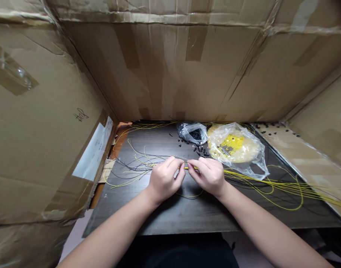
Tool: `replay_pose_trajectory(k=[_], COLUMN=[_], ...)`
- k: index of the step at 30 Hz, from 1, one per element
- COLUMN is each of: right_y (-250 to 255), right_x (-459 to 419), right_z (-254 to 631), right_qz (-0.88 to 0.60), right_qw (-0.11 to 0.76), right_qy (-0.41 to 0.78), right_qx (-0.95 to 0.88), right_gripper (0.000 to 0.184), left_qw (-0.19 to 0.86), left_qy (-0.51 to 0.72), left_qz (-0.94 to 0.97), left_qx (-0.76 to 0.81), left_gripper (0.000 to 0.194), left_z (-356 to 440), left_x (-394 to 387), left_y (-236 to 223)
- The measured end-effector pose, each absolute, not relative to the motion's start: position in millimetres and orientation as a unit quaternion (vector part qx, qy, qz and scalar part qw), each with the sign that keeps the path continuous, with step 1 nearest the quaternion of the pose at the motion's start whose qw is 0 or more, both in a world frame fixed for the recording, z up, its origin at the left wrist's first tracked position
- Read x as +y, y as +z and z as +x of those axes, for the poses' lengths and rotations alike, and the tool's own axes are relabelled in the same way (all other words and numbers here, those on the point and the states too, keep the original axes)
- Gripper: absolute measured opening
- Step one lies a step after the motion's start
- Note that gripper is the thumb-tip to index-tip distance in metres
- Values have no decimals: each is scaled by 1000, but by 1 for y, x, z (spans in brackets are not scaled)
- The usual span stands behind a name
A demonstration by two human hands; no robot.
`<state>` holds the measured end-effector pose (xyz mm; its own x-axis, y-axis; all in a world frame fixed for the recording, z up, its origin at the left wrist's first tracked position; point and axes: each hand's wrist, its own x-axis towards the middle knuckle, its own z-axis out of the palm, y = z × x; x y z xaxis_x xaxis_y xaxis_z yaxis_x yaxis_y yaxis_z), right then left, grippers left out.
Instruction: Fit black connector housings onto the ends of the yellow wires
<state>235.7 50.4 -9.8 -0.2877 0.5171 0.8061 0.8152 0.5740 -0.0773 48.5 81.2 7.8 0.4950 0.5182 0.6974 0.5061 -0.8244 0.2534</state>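
My left hand (166,178) and my right hand (208,175) are close together over the middle of the dark tabletop. Thumb and forefinger are pinched on each, and a thin wire appears to run between the fingertips; the exact spot gripped is too small to make out. Yellow wires (251,175) stretch off to the right from under my right hand. Past my left hand, yellow and dark wire ends (135,168) fan out loosely. Just behind my right hand lie small loose black pieces (199,150).
A clear bag of black pieces (195,134) sits at the back, beside a larger bag of yellow pieces (234,143). Cardboard walls (164,70) enclose the tabletop (170,221) at the back and sides. More wires (150,125) lie along the rear edge.
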Motion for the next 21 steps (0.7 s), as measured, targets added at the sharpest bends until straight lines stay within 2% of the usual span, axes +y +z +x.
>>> replay_pose_trajectory(k=[4,8,14,21], right_y=[-8,-2,4,4], right_x=[49,50,50,49], right_z=[238,241,241,241], right_qz=[-436,-462,-405,-369], right_qw=[467,528,508,507], right_qy=[-142,-49,61,52], right_qx=[-756,-711,-758,-777], right_gripper=[8,8,12,15], left_qw=[6,15,8,6], left_qy=[427,433,416,418], left_qz=[861,866,881,881], left_qx=[275,252,227,220], left_gripper=[6,8,9,9], left_z=[47,44,43,43], left_x=[82,83,83,83], left_y=[9,10,7,7])
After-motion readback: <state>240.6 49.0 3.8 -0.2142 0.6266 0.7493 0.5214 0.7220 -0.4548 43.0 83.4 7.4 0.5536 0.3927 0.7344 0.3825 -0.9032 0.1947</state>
